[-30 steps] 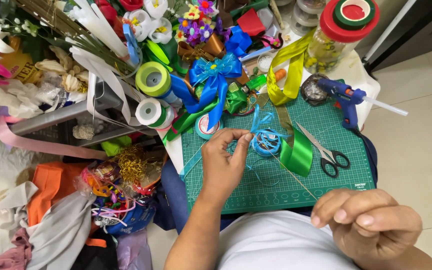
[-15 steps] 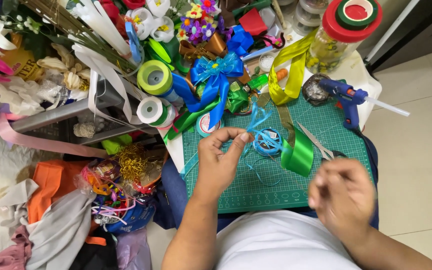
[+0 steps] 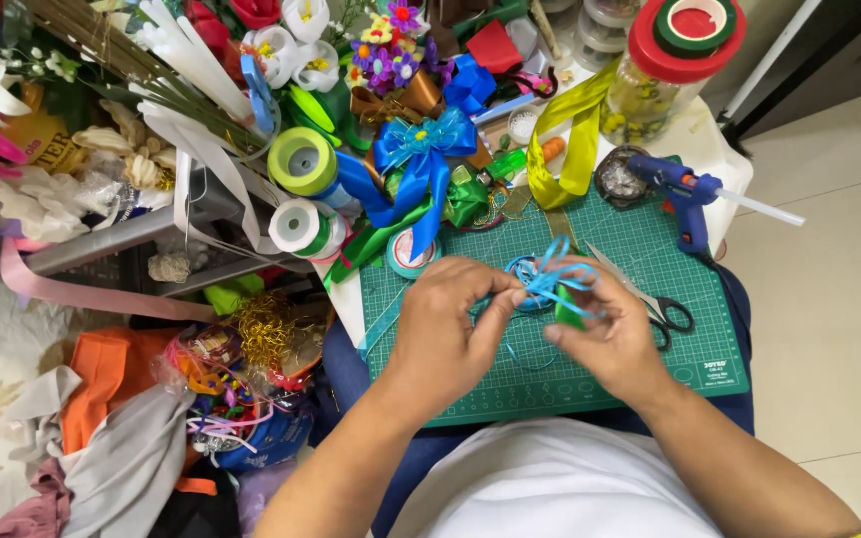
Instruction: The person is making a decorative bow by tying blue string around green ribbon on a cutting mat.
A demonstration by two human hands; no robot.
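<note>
- Our left hand [image 3: 445, 334] and right hand [image 3: 605, 334] pinch the thin light-blue looped ribbon [image 3: 547, 279] between their fingertips.
- Both hover over the green gridded cutting mat [image 3: 650, 239], ribbon between them.

Right hand [image 3: 605, 334] covers most of the scissors [image 3: 672, 317] and the green ribbon [image 3: 568, 307]; blue ribbon [image 3: 548, 279] strands too tangled to count, honestly.

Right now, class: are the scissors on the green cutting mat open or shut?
Cannot tell. The scissors lie flat on the cutting mat, but the right hand covers part of the blades.
</note>
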